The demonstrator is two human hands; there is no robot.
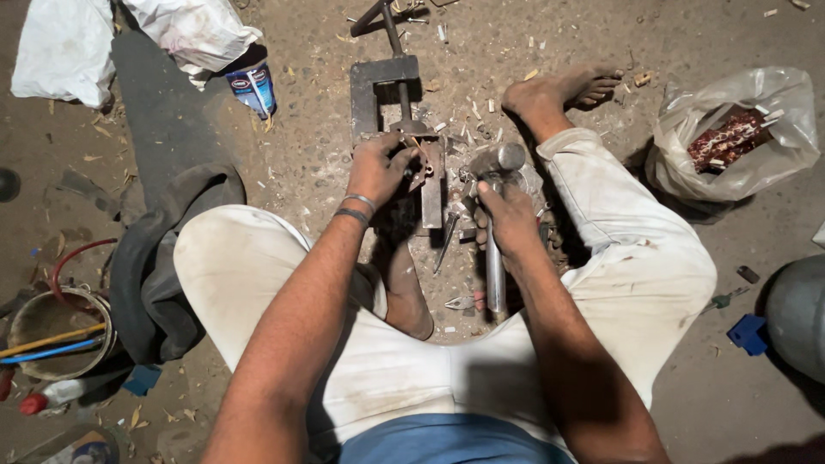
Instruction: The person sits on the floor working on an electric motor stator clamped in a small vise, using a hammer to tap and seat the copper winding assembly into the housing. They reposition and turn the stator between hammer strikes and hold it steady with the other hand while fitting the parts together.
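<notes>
The left hand (375, 169) is closed around a small reddish-brown workpiece (419, 168), pressing it against the grey steel bench vise (388, 94) that lies on the floor just beyond the knees. The right hand (507, 215) is wrapped tight on the shaft of a steel-headed hammer (496, 161), its head hanging just right of the workpiece. This looks like the striking step; the blow would need the piece held steady and fingers clear. The bare dirt floor (326, 155) is strewn with pale chips, with a clear plastic bag of reddish pieces (730, 137) at the far right.
</notes>
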